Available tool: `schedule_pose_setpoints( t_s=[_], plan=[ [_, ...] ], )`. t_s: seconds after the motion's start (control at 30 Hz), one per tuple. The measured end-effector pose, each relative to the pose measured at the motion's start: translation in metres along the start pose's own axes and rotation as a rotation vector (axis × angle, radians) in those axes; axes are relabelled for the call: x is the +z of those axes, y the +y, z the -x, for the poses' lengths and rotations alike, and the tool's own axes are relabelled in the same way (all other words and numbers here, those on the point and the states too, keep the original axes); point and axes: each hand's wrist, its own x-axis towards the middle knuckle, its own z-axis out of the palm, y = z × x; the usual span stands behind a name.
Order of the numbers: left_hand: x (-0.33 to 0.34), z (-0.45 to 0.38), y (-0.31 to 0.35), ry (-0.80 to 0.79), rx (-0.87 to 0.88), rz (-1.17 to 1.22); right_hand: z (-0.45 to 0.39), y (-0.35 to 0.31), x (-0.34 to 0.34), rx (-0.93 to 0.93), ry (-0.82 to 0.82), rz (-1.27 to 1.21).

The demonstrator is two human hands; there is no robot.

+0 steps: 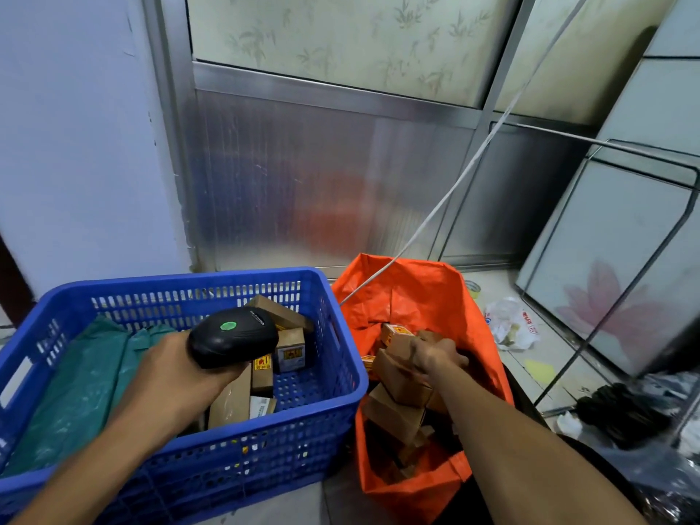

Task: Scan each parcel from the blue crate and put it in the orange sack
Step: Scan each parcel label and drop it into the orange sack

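Note:
My left hand (178, 367) grips a black barcode scanner (233, 335) with a green dot, held over the blue crate (325, 407). The crate holds several brown cardboard parcels (289, 344) and a green plastic mailer (83, 380). My right hand (435, 358) is inside the mouth of the orange sack (428, 293), fingers closed on a brown cardboard parcel (401, 380). More brown parcels (394, 414) are piled in the sack below it.
A white cord (454, 187) runs from the sack's rim up to the right. A metal-and-glass door stands behind. Glass panels (613, 267) lean at the right. A white plastic bag (511, 323) and black bags (621, 414) lie on the floor.

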Motion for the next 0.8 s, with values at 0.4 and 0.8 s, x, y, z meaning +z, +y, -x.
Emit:
schedule_pose_setpoints(
  t_s=[0.4, 0.8],
  plan=[
    [0.003, -0.006, 0.002, -0.047, 0.010, -0.001, -0.012, 0.017, 0.024, -0.093, 0.039, 0.180],
    [0.001, -0.021, 0.004, -0.040, -0.016, -0.085, 0.000, -0.005, 0.072, -0.524, -0.129, 0.385]
  ],
)
